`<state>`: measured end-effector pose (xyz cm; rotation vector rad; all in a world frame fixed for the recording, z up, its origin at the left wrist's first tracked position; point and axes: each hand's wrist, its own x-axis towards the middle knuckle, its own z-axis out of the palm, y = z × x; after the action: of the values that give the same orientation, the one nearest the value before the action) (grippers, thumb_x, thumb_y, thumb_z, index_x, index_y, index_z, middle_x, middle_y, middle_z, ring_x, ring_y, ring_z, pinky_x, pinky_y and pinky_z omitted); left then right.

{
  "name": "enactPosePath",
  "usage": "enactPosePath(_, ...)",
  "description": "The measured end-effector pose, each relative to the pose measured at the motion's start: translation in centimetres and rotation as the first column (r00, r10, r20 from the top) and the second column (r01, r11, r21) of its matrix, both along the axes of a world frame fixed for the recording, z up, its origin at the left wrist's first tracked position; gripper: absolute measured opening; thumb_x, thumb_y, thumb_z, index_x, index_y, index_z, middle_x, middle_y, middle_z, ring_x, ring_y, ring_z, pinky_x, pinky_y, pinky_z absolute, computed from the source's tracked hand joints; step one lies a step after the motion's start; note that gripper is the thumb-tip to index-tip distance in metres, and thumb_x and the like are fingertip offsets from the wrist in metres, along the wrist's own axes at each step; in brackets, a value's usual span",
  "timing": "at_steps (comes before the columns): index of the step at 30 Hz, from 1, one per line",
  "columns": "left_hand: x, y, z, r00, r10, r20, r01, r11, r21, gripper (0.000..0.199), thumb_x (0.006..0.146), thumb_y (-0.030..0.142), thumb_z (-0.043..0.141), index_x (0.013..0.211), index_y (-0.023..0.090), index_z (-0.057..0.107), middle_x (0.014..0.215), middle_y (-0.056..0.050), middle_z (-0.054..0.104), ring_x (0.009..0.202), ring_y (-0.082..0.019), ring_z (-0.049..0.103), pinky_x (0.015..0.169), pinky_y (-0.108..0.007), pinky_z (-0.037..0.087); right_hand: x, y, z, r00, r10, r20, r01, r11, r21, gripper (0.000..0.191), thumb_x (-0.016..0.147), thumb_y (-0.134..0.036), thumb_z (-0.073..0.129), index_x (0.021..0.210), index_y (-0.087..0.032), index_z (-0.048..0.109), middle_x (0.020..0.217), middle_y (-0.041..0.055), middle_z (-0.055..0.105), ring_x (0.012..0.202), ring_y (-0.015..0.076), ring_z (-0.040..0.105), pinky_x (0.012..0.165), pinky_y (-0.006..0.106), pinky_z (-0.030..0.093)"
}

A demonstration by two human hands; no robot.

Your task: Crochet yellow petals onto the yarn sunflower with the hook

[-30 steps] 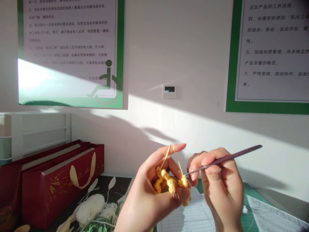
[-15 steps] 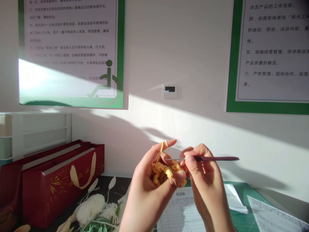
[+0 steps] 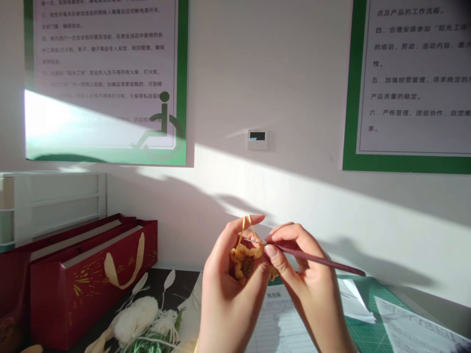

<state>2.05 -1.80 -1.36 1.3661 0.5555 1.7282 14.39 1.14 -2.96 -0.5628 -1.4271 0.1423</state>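
My left hand point(image 3: 233, 279) grips a small piece of yellow crochet point(image 3: 241, 260), its ruffled edge showing between thumb and fingers. Yellow yarn point(image 3: 246, 229) loops over the raised left index finger and runs down to the piece. Between thumb and fingers, my right hand point(image 3: 298, 260) pinches a crochet hook point(image 3: 320, 259) with a dark red handle. The hook's thin metal tip is at the top of the piece, close under the yarn. Its handle slopes down to the right. Fingers hide part of the crochet, and I cannot tell whether the tip is inside a stitch.
Dark red gift bags point(image 3: 95, 274) stand at the left before a white drawer unit point(image 3: 66, 201). A white fluffy bundle point(image 3: 136, 318) and green strands lie nearby. Printed sheets point(image 3: 283, 318) rest under my hands, on a green cutting mat point(image 3: 368, 336). A wall stands behind.
The crochet hook has tilted from nearly level to handle-end down. My right hand has shifted left, nearer the left hand, and the hook tip now sits slightly further left.
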Motion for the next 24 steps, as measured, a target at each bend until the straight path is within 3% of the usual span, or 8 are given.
enactPosePath(6,-0.2,0.0,0.7,0.971,-0.226,0.078,0.233,0.967,-0.106,0.047,0.077,0.03,0.091,0.121,0.023,0.074,0.087,-0.001,0.062,0.067,-0.014,0.06,0.058,-0.023,0.053,1.1,0.0,0.1,0.978,0.149,-0.147,-0.17,0.975,-0.14,0.015,0.09,-0.037,0.078,0.088,-0.024,0.071,0.078,0.0005,0.071,0.069,0.015,0.07,0.061,0.022,0.057)
enactPosePath(12,-0.4,0.1,0.7,0.96,-0.278,0.041,0.281,0.951,-0.127,0.045,0.075,0.03,0.092,0.117,0.025,0.076,0.086,0.0,0.061,0.064,-0.013,0.059,0.056,-0.021,0.052,1.5,-0.2,0.3,0.94,0.22,-0.259,-0.279,0.936,-0.217,0.024,0.084,-0.041,0.084,0.089,-0.024,0.069,0.083,-0.0008,0.067,0.067,0.012,0.063,0.06,0.021,0.054)
enactPosePath(15,-0.2,0.0,0.6,0.973,-0.229,0.032,0.231,0.965,-0.123,0.04,0.08,0.032,0.089,0.118,0.025,0.077,0.086,0.0,0.062,0.067,-0.013,0.059,0.059,-0.022,0.053,1.6,-0.4,0.4,0.933,0.219,-0.285,-0.295,0.92,-0.258,0.024,0.084,-0.043,0.084,0.09,-0.024,0.069,0.087,-0.0008,0.067,0.071,0.0113,0.063,0.065,0.02,0.054)
enactPosePath(20,0.5,-0.4,0.2,1.0,0.016,-0.008,-0.016,1.0,-0.017,0.024,0.088,0.034,0.082,0.109,0.023,0.079,0.075,0.001,0.063,0.067,-0.013,0.057,0.058,-0.018,0.049,2.0,-0.2,0.5,0.948,0.248,-0.198,-0.292,0.926,-0.239,0.024,0.087,-0.043,0.081,0.087,-0.023,0.068,0.076,-0.0005,0.066,0.064,0.0125,0.06,0.057,0.02,0.051)
enactPosePath(24,0.7,-0.6,0.1,0.997,0.074,0.019,-0.075,0.997,0.023,0.02,0.086,0.029,0.082,0.106,0.024,0.08,0.075,0.002,0.066,0.063,-0.012,0.06,0.057,-0.018,0.052,2.1,-0.2,0.3,0.953,0.252,-0.168,-0.286,0.932,-0.224,0.025,0.087,-0.046,0.08,0.092,-0.024,0.07,0.083,0.0023,0.073,0.071,0.0152,0.068,0.062,0.022,0.057)
